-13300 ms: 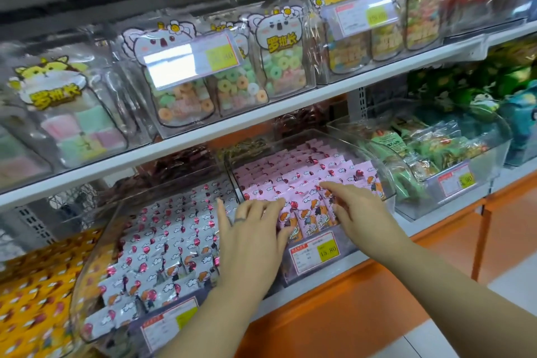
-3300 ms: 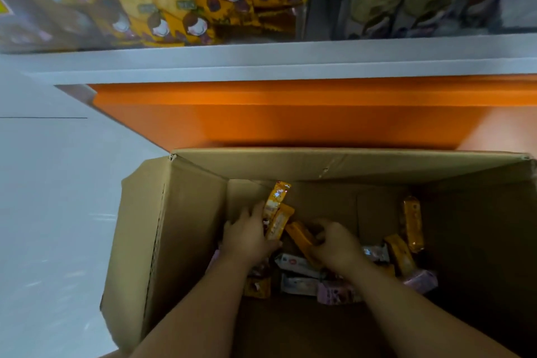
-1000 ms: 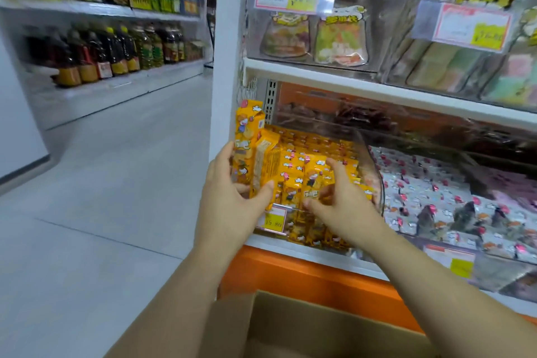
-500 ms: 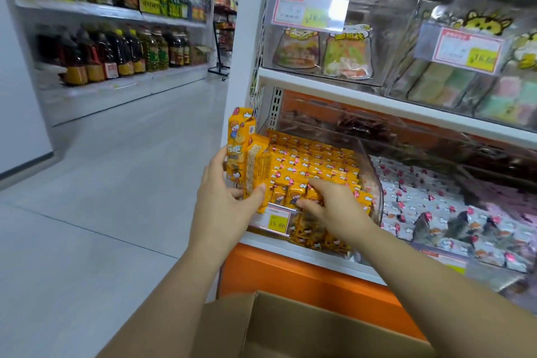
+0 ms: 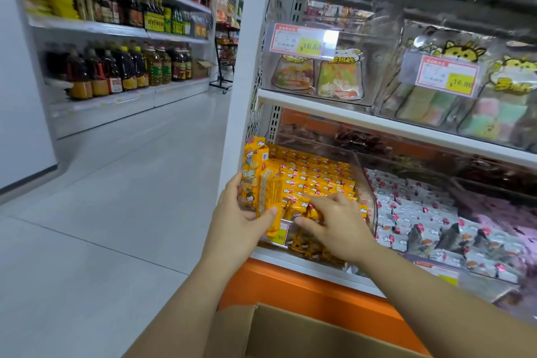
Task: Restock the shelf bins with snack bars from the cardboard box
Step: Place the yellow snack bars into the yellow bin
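**Yellow bars at the end-of-aisle bin**

Yellow wrappers fill the clear bin (image 5: 366, 183) at the left end of the lower shelf, packed in neat rows. The person stands over it with both arms stretched forward.

Their left hand (image 5: 239, 219) grips a handful of yellow bars (image 5: 263, 180), fingers wrapped behind and thumb pressed across the front. The bars stand upright just outside the bin's left front corner, hiding part of the price tag (image 5: 279, 237) clipped to its front.

Their right hand (image 5: 334, 222) reaches into the front row. The forefinger lies over the top and the thumb sits underneath, pinching a single yellow bar (image 5: 300, 208) that rests among the others. The remaining fingers stay loosely bent above the packed bars.

Below the arms, the cardboard box (image 5: 290, 334) sits open in front of the orange base (image 5: 305, 291) of the shelving; I can't see inside it from here.

Just beside the yellow bin, to the right, a second bin holds white-wrapped bars (image 5: 421, 218). On the shelf above (image 5: 377, 122), clear pouches of sweets hang behind price labels. Across the aisle stand rows of bottles (image 5: 116, 67).
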Tool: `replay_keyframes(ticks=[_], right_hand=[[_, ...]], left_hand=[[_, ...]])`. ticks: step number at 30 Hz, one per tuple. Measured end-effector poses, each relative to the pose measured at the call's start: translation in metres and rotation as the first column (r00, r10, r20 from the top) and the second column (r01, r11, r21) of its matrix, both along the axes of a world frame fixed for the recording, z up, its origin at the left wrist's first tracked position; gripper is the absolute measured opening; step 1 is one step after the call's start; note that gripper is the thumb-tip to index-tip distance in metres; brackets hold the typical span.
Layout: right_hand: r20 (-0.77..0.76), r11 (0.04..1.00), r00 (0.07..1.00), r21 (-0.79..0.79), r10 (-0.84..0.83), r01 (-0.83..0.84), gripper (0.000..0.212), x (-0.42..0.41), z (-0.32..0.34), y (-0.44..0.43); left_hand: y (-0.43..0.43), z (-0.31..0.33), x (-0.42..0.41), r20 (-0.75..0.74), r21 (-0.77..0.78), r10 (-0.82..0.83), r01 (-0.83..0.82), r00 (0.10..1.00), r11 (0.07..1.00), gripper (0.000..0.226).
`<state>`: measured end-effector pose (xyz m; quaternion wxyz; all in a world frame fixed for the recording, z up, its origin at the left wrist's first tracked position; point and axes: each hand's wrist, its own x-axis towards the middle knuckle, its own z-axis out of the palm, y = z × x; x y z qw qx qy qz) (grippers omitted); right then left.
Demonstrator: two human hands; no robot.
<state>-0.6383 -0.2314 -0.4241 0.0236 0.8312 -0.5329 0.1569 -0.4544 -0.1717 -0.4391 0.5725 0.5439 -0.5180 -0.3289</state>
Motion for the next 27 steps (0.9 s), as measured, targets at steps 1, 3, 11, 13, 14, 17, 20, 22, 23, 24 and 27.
replay_keyframes(ticks=[1, 3, 11, 13, 14, 17, 20, 22, 23, 24, 27], right_hand=[[0.06, 0.999, 0.998, -0.038, 0.016, -0.014, 0.06, 0.0, 0.007, 0.004], [0.309, 0.993, 0.945, -0.075, 0.106, -0.087, 0.066, 0.003, 0.026, 0.015], [0.514, 0.951, 0.845, 0.16, 0.147, -0.263, 0.054, 0.03, 0.059, 0.021], [0.537, 0.949, 0.833, 0.171, 0.135, -0.265, 0.051, 0.029, 0.06, 0.021], [0.533, 0.949, 0.834, 0.167, 0.14, -0.266, 0.05, 0.03, 0.061, 0.021], [0.52, 0.953, 0.839, 0.141, 0.16, -0.269, 0.049, 0.035, 0.063, 0.022], [0.519, 0.978, 0.845, 0.081, 0.125, -0.194, 0.037, 0.04, 0.067, 0.02], [0.572, 0.989, 0.815, 0.036, 0.096, -0.143, 0.024, 0.042, 0.07, 0.016], [0.593, 0.993, 0.8, 0.017, 0.086, -0.119, 0.021, 0.043, 0.07, 0.012], [0.605, 0.995, 0.792, 0.005, 0.078, -0.102, 0.019, 0.044, 0.071, 0.008], [0.634, 0.993, 0.77, 0.018, 0.076, -0.113, 0.019, 0.052, 0.073, -0.002]], left_hand=[[-0.002, -0.001, 0.001, 0.019, 0.01, -0.01, 0.009, 1.0, 1.0, 0.074], [-0.004, -0.002, 0.003, 0.039, 0.014, -0.032, 0.031, 0.999, 0.999, 0.079], [-0.003, -0.002, 0.001, -0.053, -0.016, -0.248, 0.247, 0.967, 0.969, 0.078], [-0.001, 0.006, 0.006, -0.091, -0.042, -0.264, 0.262, 0.96, 0.964, 0.059], [-0.002, 0.008, 0.008, -0.107, -0.051, -0.256, 0.252, 0.961, 0.966, 0.048], [-0.008, 0.008, 0.011, -0.12, -0.08, -0.215, 0.206, 0.969, 0.975, 0.041], [-0.012, 0.005, 0.011, -0.154, -0.072, -0.198, 0.189, 0.968, 0.979, 0.039], [-0.014, 0.003, 0.012, -0.147, -0.072, -0.14, 0.131, 0.979, 0.989, 0.029], [-0.015, 0.002, 0.012, -0.126, -0.076, -0.099, 0.09, 0.987, 0.993, 0.028], [-0.015, 0.002, 0.013, -0.095, -0.081, -0.062, 0.055, 0.994, 0.995, 0.03], [-0.014, 0.001, 0.012, -0.016, -0.097, 0.008, -0.01, 1.0, 0.995, 0.043]])
